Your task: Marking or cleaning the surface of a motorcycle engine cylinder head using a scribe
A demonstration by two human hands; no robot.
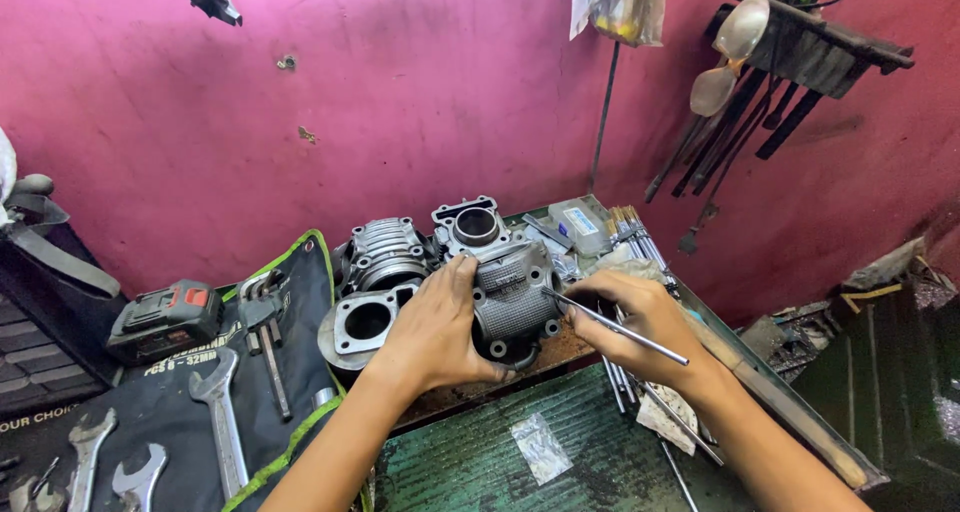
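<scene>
Fingers of your left hand [432,324] wrap in a firm grip around the grey ribbed engine cover [512,297], which stands tilted at the edge of the surface [470,387]. Your right hand [640,317] pinches a thin metal rod [615,327], its tip touching the cover. Just behind stand two finned cylinder blocks [385,252]. Wrenches [222,412] lie on a dark tool roll [160,402] at the left, near a cordless tool battery [165,317].

Spanners [110,462] cut off at bottom edge.
</scene>
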